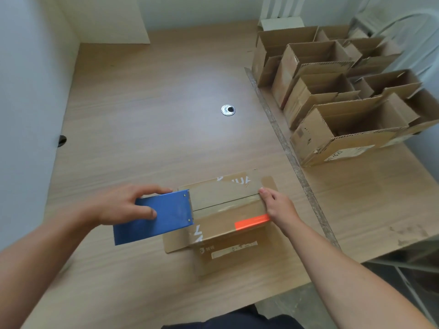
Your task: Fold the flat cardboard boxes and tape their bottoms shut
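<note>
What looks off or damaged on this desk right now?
Nothing is spilled. The box beside the blue tape dispenser looks reused: an orange tape strip and torn label remains mark it. The open boxes at right stand crooked, with scuffed walls and splayed flaps.

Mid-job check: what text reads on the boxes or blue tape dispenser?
Nothing reads clearly.
On the brown cardboard box: white letter fragments, unreadable.
On its side, pale strip: blurred.
On the nearest open cardboard box, white label: blurred.
On the blue tape dispenser: no text.
</note>
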The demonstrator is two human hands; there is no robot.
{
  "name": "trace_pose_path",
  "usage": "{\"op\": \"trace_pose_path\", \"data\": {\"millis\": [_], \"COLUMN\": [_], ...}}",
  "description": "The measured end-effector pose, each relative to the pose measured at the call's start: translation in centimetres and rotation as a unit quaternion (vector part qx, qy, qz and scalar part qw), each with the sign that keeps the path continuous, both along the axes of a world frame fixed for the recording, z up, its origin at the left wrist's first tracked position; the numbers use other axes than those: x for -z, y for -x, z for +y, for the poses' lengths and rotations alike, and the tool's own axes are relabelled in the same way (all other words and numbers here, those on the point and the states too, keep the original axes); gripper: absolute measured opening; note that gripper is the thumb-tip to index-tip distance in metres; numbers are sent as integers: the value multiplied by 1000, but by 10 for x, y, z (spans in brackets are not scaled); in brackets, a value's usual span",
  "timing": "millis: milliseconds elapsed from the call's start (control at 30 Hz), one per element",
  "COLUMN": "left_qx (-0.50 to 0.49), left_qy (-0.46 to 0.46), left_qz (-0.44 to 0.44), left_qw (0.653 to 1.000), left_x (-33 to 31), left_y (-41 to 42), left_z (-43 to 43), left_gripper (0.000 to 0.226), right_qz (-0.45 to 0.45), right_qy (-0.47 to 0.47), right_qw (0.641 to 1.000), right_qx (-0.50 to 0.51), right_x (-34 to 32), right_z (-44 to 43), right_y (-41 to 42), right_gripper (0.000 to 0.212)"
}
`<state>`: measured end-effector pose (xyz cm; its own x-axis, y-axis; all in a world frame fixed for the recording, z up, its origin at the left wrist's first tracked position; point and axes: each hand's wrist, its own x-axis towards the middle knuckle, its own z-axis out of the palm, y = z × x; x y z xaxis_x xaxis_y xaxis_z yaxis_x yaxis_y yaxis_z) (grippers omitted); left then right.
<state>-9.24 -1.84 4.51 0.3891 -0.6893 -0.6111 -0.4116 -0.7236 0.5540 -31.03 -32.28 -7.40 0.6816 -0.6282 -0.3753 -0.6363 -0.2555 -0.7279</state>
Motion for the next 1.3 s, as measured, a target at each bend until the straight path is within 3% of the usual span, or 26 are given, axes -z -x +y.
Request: {"op": "trace_pose_path", "data": {"millis": [367,633,767,1067,1100,1167,1233,1300], "left_qx": [-22,-16,-27,-34,-36,-45,-58,-70], "left_qy": [15,-10,-17,-26,-27,-26,-25,-14], "left_qz": [103,111,132,104,97,89,89,92], "left_qw": [994,994,991,994,994,995,994,993], "left_x": [19,35,42,66,67,69,71,71], "left_y": [-22,-43,-42,-25,-23,-20,-16,-8], "left_z": [30,56,52,30,30,32,36,38], "left_gripper": [58,65,56,52,51,51,51,50], "right_qz": [18,39,55,113,112,146,144,119], "right_qy": [-60,-80,-107,-197,-153,57,234,273], "right_qw": [997,995,991,964,972,984,962,949], "right_qx": [41,52,53,139,138,84,5,-100], "right_x": [-12,-14,-20,-43,-43,-43,-50,-55], "right_z": [4,6,6,11,11,17,42,79], "right_y": [-4,-6,-7,-26,-30,-36,-38,-36], "right_gripper": [24,26,21,19,25,44,48,44]}}
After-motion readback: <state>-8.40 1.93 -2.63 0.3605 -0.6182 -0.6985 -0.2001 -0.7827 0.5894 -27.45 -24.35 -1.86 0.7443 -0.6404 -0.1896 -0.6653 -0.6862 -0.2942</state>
